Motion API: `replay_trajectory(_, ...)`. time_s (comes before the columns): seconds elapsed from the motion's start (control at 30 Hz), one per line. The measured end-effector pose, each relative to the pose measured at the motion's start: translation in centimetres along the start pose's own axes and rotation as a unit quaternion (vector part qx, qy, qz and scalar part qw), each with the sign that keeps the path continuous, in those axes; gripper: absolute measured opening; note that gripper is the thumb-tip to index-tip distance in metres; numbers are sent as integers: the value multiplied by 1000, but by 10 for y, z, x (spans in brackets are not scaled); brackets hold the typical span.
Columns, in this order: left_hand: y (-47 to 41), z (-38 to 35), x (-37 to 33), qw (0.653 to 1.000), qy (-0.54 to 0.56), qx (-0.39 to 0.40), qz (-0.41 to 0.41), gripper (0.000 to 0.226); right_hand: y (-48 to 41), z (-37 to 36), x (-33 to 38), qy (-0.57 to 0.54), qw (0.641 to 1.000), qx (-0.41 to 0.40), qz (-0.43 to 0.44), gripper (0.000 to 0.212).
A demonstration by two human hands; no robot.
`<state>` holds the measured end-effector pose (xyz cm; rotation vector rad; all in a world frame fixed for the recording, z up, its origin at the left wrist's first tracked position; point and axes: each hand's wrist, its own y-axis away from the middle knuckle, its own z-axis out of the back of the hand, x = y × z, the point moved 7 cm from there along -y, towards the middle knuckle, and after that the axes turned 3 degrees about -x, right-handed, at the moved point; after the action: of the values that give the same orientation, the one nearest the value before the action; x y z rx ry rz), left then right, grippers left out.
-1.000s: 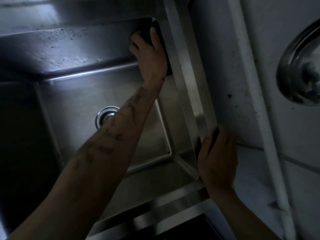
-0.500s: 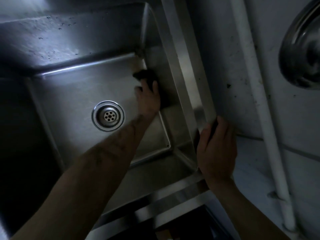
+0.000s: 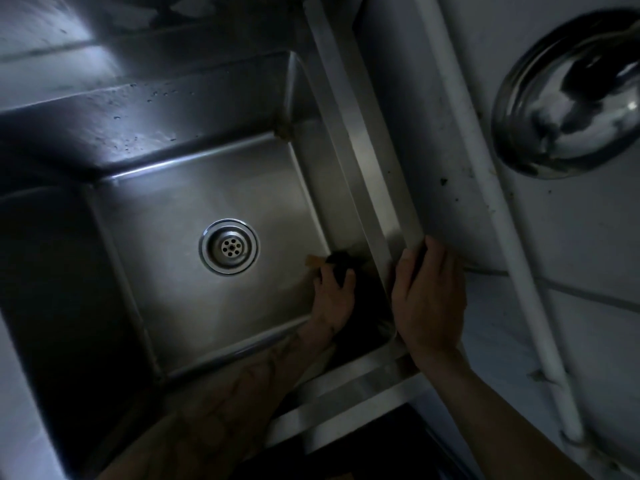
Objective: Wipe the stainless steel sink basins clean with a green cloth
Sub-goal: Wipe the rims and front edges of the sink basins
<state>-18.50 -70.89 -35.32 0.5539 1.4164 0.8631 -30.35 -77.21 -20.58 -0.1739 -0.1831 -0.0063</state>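
Note:
The stainless steel sink basin (image 3: 194,188) fills the left and middle of the view, dimly lit, with a round drain (image 3: 229,246) in its floor. My left hand (image 3: 334,299) is down inside the basin at its near right corner. It presses a dark cloth (image 3: 341,263) against the lower right wall; the cloth's colour is lost in the shadow. My right hand (image 3: 427,299) grips the sink's right rim (image 3: 349,109) near the front corner, fingers over the edge.
A white pipe (image 3: 485,188) runs down the pale wall right of the sink. A shiny steel bowl or lid (image 3: 568,98) hangs at the upper right. The sink's front edge (image 3: 346,393) crosses the bottom.
My left hand has dragged the cloth down the right wall from the far top corner to the near right corner of the basin floor. My right hand has stayed on the rim.

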Motion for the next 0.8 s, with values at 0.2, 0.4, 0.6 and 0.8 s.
replay_trajectory(0.2,53,54,-93,975,140,-73,-158,49,-1,4,0,0,1000,1,6,39)
replay_trajectory(0.4,32,107,-238,887,-37,-211,-410,57,-2,0,-4,-17,999,32,-19,38)
replay_trajectory(0.6,-41,106,-293,786,-331,-305,-424,57,-4,1,-2,-24,999,34,-15,40)
replay_trajectory(0.8,18,60,-238,667,-403,-252,-574,38,-3,3,-2,-32,999,31,-9,42)
